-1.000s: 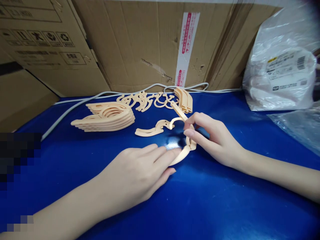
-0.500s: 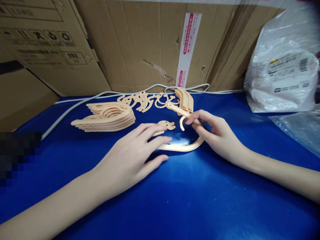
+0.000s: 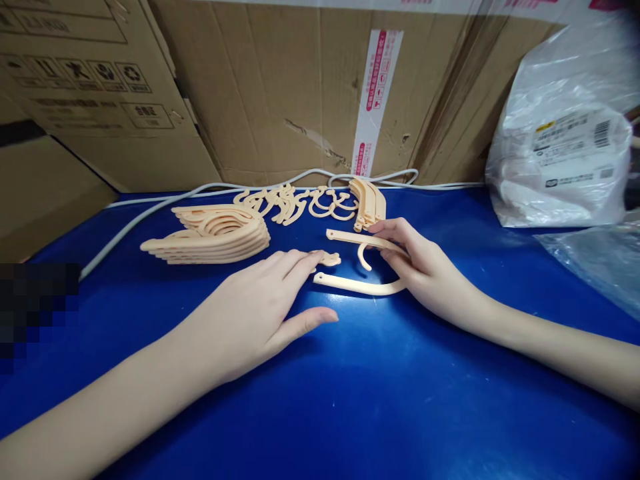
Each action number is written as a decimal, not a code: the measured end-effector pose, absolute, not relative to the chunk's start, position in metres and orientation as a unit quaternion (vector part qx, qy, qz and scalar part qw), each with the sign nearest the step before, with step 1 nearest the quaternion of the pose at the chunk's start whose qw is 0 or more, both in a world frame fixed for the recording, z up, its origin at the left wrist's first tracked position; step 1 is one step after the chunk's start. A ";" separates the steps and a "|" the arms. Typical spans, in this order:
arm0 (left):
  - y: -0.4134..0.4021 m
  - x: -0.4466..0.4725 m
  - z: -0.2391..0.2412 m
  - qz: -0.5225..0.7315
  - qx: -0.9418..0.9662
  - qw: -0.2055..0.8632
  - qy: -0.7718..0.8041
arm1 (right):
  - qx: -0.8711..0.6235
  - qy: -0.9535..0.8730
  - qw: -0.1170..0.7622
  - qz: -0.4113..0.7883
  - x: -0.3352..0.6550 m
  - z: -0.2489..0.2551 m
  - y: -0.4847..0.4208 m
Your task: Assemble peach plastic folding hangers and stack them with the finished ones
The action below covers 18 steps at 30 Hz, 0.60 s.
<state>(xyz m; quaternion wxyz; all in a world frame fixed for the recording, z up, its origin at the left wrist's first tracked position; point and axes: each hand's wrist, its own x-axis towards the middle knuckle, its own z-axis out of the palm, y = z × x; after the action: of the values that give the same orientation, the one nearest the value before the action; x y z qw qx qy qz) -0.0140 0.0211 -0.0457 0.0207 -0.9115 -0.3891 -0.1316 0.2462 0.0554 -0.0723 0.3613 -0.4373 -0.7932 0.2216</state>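
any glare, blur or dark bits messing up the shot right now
Head view: pale glare on the blue tabletop between the left hand and right hand; head view: shiny highlights on the plastic bag, its small print too soft to read; head view: dark pixel blocks cover part of the left edge.

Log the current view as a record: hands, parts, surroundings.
Right hand: holds beige hanger, two arms and hook showing
Left hand: open, thumb spread, fingertips over small beige piece; contact unclear
Stack at left: beige hangers
Far side: scattered hook-like pieces, curved arms, white cable
Surface: blue tabletop
Back: cardboard boxes
Right side: plastic bag, labelled
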 end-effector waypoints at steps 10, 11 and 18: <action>0.022 -0.017 -0.046 -0.106 -0.902 0.158 -0.387 | -0.439 -0.836 0.304 0.127 0.246 -0.072 0.060; 0.022 -0.018 -0.046 -0.106 -0.903 0.163 -0.383 | -0.437 -0.839 0.300 0.124 0.246 -0.072 0.060; 0.021 -0.019 -0.044 -0.126 -0.896 0.179 -0.387 | -0.437 -0.839 0.306 0.105 0.243 -0.068 0.056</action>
<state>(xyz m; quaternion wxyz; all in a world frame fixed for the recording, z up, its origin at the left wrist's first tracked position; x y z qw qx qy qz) -0.0191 0.0208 -0.0444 0.1787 -0.8959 -0.3869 -0.1256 0.2435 0.0563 -0.0677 0.3060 -0.4370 -0.8393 0.1053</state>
